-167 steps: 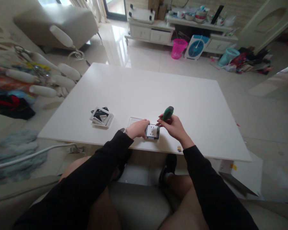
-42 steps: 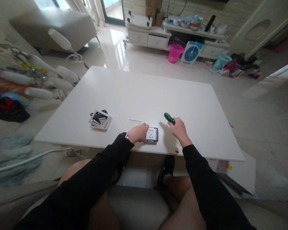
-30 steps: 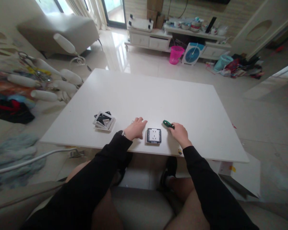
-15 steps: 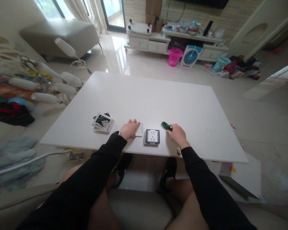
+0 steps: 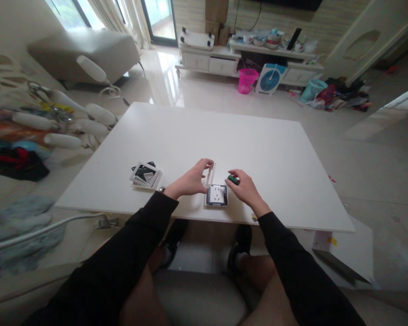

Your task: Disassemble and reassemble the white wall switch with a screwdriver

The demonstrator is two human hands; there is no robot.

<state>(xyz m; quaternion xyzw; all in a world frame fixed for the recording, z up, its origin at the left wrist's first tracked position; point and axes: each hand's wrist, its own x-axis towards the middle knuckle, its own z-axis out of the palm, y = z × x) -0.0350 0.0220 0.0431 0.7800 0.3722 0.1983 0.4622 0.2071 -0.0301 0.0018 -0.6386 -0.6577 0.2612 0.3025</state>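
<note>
A wall socket (image 5: 217, 195) with a white face and dark surround lies face up near the table's front edge. My left hand (image 5: 191, 178) grips a thin white cover frame (image 5: 210, 175), tilted up on edge just behind the socket's left side. To the right of the socket, my right hand (image 5: 244, 187) is closed around a green-handled tool (image 5: 233, 179). Most of that tool is hidden by the fingers, so its tip cannot be made out.
The white table (image 5: 211, 136) carries a pile of white frames and black plates (image 5: 146, 174) on the left. A small dark and yellow item (image 5: 254, 218) sits at the front edge. White lamp arms (image 5: 100, 113) reach close to the table's left side.
My left hand has lifted the white frame off the table and brought it right, up to the socket. My right hand has moved slightly left with the green-handled tool, now more covered by its fingers.
</note>
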